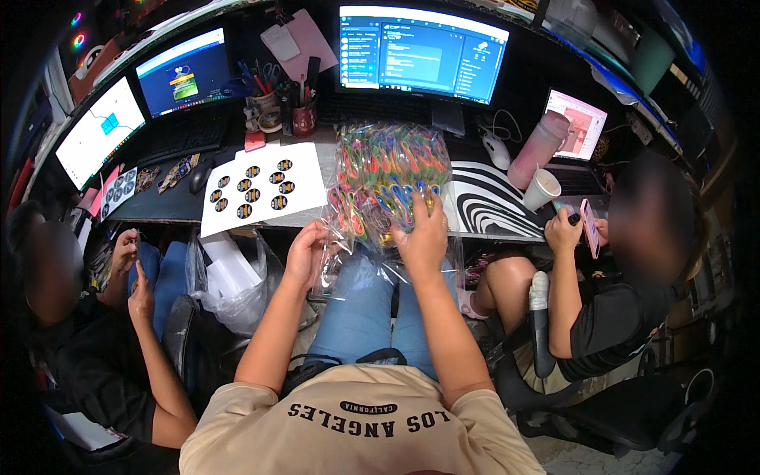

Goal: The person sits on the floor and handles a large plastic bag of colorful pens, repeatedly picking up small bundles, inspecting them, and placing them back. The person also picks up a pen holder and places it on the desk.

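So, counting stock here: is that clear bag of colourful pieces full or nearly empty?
Full. The clear bag bulges with colourful pieces across its whole width; the right hand presses its front, and the left hand grips its lower edge.

Right hand (422, 229) fingertips hidden in bag (388, 178) (contents perhaps lanyards)

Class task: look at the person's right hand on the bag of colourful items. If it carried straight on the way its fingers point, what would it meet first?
The right hand points up and away into the clear bag of colourful items, which it already touches; that comes first. The monitor lies beyond, though depth is unclear.
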A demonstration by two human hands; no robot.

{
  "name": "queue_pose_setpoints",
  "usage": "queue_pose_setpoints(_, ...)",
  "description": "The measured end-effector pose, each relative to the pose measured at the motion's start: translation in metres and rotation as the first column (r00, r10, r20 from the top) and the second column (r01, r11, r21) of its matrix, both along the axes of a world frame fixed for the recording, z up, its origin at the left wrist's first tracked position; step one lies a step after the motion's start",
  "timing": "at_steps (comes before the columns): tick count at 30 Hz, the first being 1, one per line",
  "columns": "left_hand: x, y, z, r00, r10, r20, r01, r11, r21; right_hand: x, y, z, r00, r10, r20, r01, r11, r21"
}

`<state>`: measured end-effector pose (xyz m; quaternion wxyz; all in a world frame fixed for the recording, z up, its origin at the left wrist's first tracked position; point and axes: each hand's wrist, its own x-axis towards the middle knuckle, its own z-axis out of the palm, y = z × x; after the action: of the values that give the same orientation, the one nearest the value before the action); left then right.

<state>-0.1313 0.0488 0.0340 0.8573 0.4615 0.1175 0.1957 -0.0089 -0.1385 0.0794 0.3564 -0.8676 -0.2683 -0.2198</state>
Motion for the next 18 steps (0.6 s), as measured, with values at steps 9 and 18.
queue_pose_setpoints(9, 0.012, -0.003, -0.002, 0.982, -0.184, 0.037, 0.186, 0.980, -0.063, -0.017, 0.024, -0.004, 0.997, -0.061, -0.045, 0.066, 0.992, 0.105)
queue_pose_setpoints(18, -0.005, -0.017, 0.006, 0.994, -0.103, -0.048, 0.098, 0.990, -0.100, -0.023, 0.033, -0.011, 0.998, -0.049, -0.028, 0.055, 0.964, 0.259)
